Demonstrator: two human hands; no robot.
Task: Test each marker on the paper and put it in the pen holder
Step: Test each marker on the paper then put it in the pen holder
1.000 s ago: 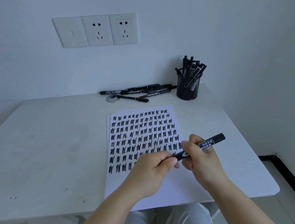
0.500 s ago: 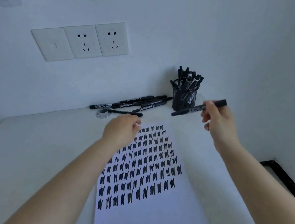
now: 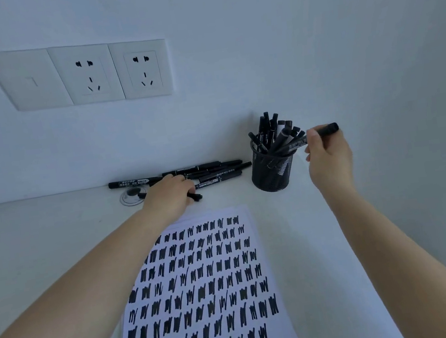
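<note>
The marker (image 3: 308, 139) was pinched in the right hand (image 3: 328, 155), thumb and fingers curled round its barrel near the capped upper end, which stuck out past the knuckles to the right. It slanted down to the left, its lower end reaching over the rim of the pen holder (image 3: 272, 172) among the markers already standing there; whether that end touched them could not be told.

The pen holder, a black mesh cup, stood near the far right corner of the tabletop (image 3: 39, 237), close to the wall, with a bundle of black markers (image 3: 271, 130) leaning out of it at different angles.

The left hand (image 3: 170, 197) lay palm down at the far edge of the tabletop, on the near end of the loose pile of black markers (image 3: 210, 172) lying along the wall. Its fingers were curled over one of them, a short black tip (image 3: 195, 197) showing just past the knuckles; how firmly it was gripped could not be told. Just left of that hand a small round clear disc (image 3: 131, 196) lay flat on the tabletop.

The paper (image 3: 202, 295), a white sheet covered in rows of short black scribbles, lay between the two forearms, running from the near edge toward the pile, with the edge of further sheets showing under its far end.

On the wall above, a white panel (image 3: 82, 74) carried a switch and two sockets.
</note>
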